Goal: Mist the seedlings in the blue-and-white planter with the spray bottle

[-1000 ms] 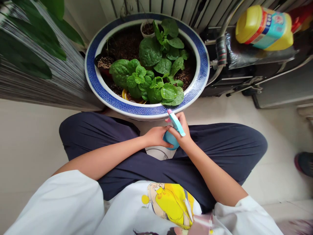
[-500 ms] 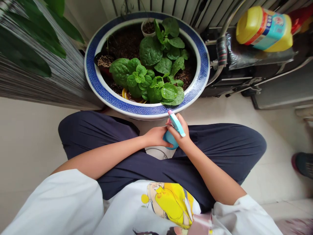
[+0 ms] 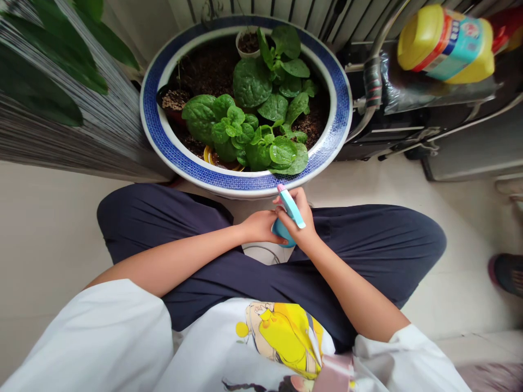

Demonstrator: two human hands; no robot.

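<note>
We have our left hand curled around the blue spray bottle and our right hand wrapped about its neck, just before the near edge of the planter. Green leaves overlap that edge, and a small white pot sits inside near the far edge.

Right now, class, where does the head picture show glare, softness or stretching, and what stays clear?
Head view: pale glare on the right side of the pot's blue rim; small highlights on the front leaves; the shoe at the right edge looks soft; the sleeves seem stretched toward the lower corners; the spray bottle reads fairly clearly.
</note>
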